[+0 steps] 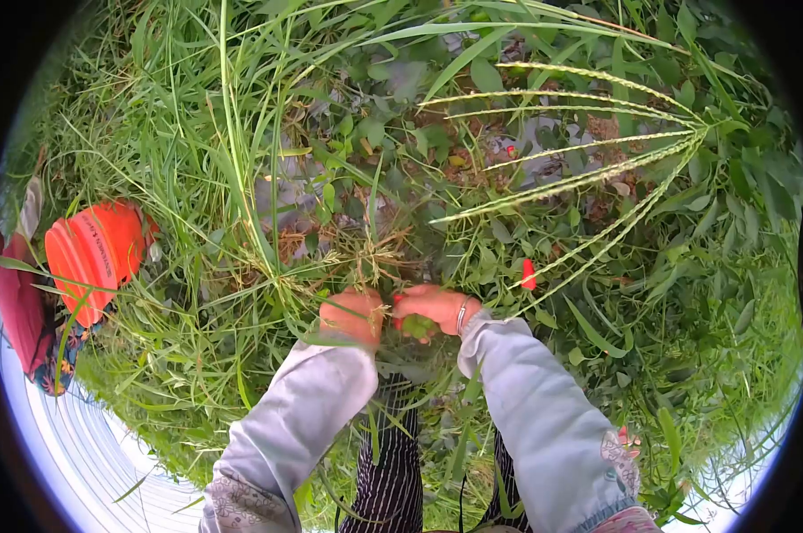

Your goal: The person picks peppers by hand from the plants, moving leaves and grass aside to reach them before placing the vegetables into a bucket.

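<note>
My left hand (352, 317) is closed low among the grass and stems, its fingers turned down and partly covered by blades. Whatever is in it is hidden. Just beside it, my right hand (431, 306), with a metal bangle at the wrist, has its fingers curled inward. Small green pieces (416, 327) show under its palm, and a bit of red shows at its fingertips; they look like peppers, though blurred. The two hands nearly touch. To the right of them, a red pepper (528, 274) hangs among the leaves.
Tall grass (232, 133) rises at the left, and a spread grass seed head (588, 160) arches in close on the right. Grey sheeting (543, 133) shows between low leafy plants. At far left is another person in maroon (23, 306) beside an orange-red item (97, 253) with printed lettering.
</note>
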`<state>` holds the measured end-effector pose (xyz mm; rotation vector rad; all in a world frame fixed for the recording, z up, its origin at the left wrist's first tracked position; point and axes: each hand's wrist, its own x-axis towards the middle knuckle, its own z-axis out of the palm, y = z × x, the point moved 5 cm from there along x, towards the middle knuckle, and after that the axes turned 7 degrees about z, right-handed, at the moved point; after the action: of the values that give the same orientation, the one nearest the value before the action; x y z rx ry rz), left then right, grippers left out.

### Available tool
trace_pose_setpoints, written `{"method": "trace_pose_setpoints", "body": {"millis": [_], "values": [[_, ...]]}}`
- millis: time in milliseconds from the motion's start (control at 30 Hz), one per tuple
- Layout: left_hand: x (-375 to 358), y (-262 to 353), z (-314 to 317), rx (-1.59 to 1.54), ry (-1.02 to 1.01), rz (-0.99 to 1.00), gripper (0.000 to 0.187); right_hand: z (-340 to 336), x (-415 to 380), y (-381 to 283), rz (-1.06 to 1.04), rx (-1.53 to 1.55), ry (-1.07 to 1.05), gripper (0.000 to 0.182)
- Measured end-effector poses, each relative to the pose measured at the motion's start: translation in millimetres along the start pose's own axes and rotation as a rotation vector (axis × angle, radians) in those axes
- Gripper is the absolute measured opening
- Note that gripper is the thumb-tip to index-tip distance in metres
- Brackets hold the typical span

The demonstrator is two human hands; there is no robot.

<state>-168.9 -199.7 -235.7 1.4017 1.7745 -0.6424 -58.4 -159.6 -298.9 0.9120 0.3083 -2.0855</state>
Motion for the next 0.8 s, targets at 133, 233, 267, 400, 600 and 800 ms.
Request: {"method": "trace_pose_setpoints", "body": {"millis": [133, 233, 267, 400, 600, 800], "values": [[25, -13, 38, -0.154, -0.228, 0.166, 0.010, 1, 2, 1, -0.010, -0.018, -0.044, 0.018], [26, -9, 15, -0.111, -0.390, 0.064, 0.012, 0, 2, -1, -0.025, -0.001, -0.025, 0.019], [24, -8, 5, -0.082, -0.399, -0.001, 0.012, -1, 2, 1, -0.025, 0.012, -0.010, 0.019], [31, -32, 80, -0.064, -0.267, -0.028, 0.015, -2, 2, -3, -0.011, -0.030, 0.015, 0.018], [8, -41, 54, -0.141, -0.069, 0.093, 0.023, -3, 13, 4, -0.034, -0.070, -0.017, 0.022], [-2, -59, 52, -0.852, -0.149, -0.148, 0.042, -6, 10, 4, -0.003, -0.107, -0.018, 0.024]]}}
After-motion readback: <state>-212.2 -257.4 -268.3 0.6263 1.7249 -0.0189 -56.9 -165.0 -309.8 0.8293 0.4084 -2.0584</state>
